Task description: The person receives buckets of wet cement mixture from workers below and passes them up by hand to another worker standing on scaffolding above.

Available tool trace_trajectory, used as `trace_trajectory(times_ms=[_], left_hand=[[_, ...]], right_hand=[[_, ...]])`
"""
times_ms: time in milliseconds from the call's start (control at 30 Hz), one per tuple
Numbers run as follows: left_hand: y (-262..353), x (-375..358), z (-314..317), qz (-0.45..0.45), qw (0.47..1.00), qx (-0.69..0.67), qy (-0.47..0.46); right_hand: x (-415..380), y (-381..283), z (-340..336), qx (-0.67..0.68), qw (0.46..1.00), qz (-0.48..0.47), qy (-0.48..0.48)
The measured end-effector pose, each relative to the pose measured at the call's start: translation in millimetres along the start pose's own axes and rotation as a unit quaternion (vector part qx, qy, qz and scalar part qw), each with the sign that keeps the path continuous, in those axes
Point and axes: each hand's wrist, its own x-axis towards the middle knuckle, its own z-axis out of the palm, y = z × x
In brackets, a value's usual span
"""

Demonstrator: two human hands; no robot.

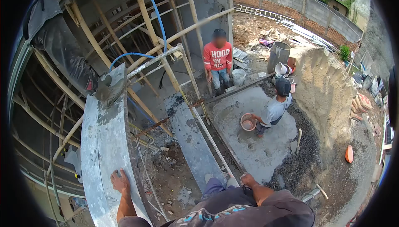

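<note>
My left hand (120, 182) rests on a grey, cement-spotted scaffold plank (104, 143), fingers spread along its surface. My right hand (249, 180) is curled closed by my right side, near the lower end of a pale scaffold pole (212, 137); what lies inside its fingers is hidden. Under my feet is a second, lower plank (195, 139) with dark wet patches. At the far end of the left plank lies a heap of wet mortar (111, 91), close to another person's foot.
Below right, a person (274, 106) holds a bucket (248, 122) over wet cement (249, 143). Another person in a red top (217, 62) stands beside a white bucket (239, 77). Bamboo poles (91, 39), a blue hose (156, 10), a sand pile (322, 85) and a shovel (296, 143) surround the scaffold.
</note>
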Motion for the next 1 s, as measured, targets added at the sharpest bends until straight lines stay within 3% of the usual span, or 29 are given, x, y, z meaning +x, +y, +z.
trace_trajectory(times_ms=[33, 67, 100, 300, 433, 600, 833, 1000], left_hand=[[0, -1, 1, 0.009, 1.000, 0.006, -0.008], [0, -1, -1, 0.013, 1.000, 0.009, -0.011], [0, -1, -3, 0.013, 1.000, 0.011, -0.011], [-8, 9, 5, 0.018, 1.000, 0.016, -0.015], [-5, 7, 3, 0.017, 0.999, 0.028, -0.014], [-3, 7, 3, 0.008, 0.999, 0.038, -0.017], [-11, 11, 9, 0.025, 0.999, 0.042, -0.004], [-16, 16, 12, 0.014, 0.999, 0.031, -0.025]], right_hand=[[-12, -16, -3, 0.007, 0.999, 0.037, 0.028], [-12, -7, 1, -0.150, 0.983, -0.086, 0.057], [-9, 4, 4, -0.305, 0.925, -0.211, 0.079], [-39, -26, 8, -0.199, 0.969, -0.086, 0.121], [-92, -90, -21, -0.091, 0.989, -0.010, 0.117], [-20, 4, 21, -0.235, 0.955, -0.141, 0.113], [-62, -59, -6, -0.100, 0.989, 0.001, 0.113], [-61, -59, -7, -0.100, 0.991, 0.023, 0.091]])
